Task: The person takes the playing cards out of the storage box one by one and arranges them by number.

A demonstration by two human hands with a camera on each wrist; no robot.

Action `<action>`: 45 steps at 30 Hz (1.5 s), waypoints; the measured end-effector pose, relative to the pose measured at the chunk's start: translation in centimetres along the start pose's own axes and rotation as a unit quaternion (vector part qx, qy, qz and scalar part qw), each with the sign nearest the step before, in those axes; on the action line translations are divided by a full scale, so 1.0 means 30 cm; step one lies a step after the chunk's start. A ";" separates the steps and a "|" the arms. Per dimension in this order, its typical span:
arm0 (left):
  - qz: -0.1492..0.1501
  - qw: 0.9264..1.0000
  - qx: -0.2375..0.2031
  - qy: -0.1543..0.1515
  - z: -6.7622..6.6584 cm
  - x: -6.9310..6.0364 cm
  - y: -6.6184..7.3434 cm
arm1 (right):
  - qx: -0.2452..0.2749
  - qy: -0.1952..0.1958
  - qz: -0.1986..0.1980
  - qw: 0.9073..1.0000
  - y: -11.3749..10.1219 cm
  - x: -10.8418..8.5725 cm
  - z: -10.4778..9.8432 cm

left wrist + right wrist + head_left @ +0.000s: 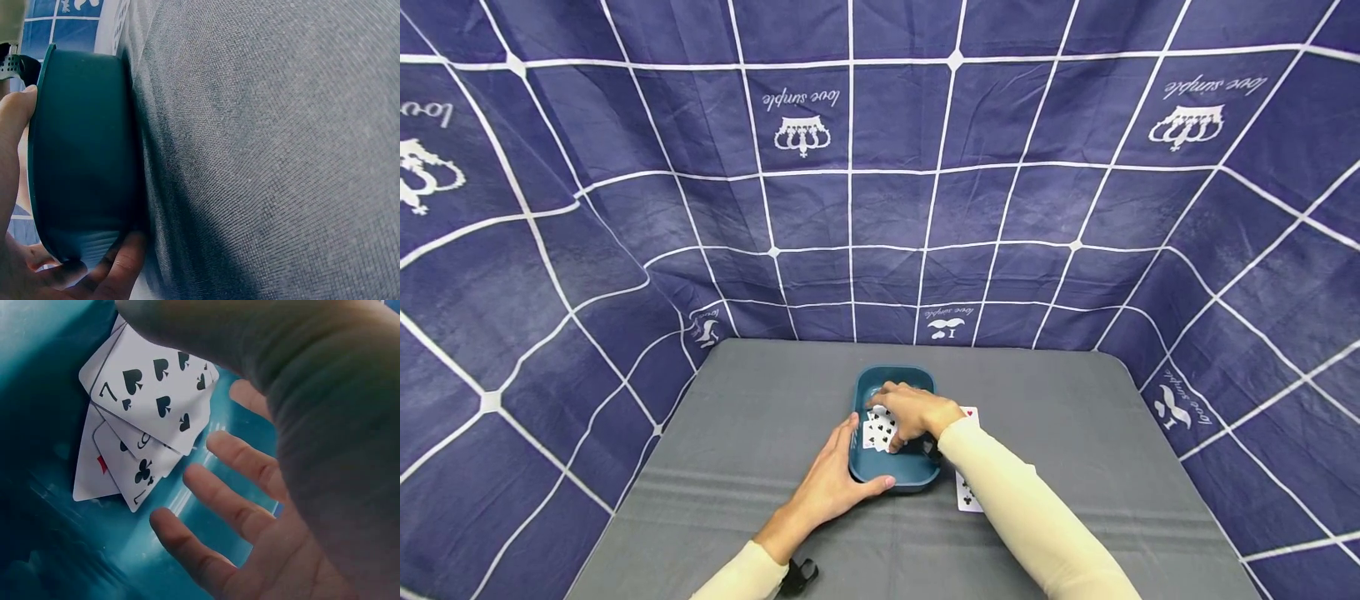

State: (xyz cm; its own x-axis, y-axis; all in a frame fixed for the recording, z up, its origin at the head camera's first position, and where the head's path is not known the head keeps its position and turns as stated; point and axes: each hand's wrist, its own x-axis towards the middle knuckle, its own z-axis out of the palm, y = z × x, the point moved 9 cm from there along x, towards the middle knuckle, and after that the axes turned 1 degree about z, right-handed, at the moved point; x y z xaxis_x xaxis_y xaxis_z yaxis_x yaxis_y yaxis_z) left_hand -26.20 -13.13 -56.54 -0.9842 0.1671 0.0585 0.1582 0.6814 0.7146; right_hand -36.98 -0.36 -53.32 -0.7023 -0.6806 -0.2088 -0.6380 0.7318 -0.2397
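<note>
The left hand [832, 473] grips the tray [895, 470] by a corner between thumb and fingers, likely steadying it. The right hand [913, 412], fingers loosely spread and gripping nothing visible, has its thumb over the cards [877, 433] (thin, unevenly fanned) inside that smooth, round-cornered tray on the woven surface [775, 400].

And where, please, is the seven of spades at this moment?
In the right wrist view, the seven of spades is left of centre, near the top, overlapping other cards inside the blue tray.
</note>
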 end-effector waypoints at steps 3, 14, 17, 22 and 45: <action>-0.001 1.000 -0.001 -0.002 0.004 -0.002 0.000 | 0.001 -0.005 0.006 1.000 0.006 0.004 0.015; -0.003 1.000 -0.005 -0.008 0.011 -0.008 0.000 | -0.021 -0.004 0.008 1.000 0.004 0.010 0.040; -0.004 1.000 -0.006 -0.006 0.013 -0.009 -0.004 | -0.026 -0.007 0.006 1.000 -0.001 0.008 0.040; -0.004 1.000 -0.005 -0.004 0.014 -0.010 -0.007 | -0.031 -0.008 0.008 0.999 -0.006 0.003 0.042; -0.004 1.000 0.004 -0.007 0.008 -0.002 0.003 | -0.010 0.011 -0.019 1.000 -0.002 -0.002 0.015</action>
State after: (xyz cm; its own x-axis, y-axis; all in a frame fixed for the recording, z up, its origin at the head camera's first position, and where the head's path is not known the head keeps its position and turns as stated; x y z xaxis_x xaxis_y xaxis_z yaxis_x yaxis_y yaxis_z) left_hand -26.12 -12.89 -56.64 -0.9841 0.1725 0.0432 0.1517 0.6877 0.7100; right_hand -36.76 -0.39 -53.73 -0.6843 -0.7066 -0.1800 -0.6695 0.7067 -0.2287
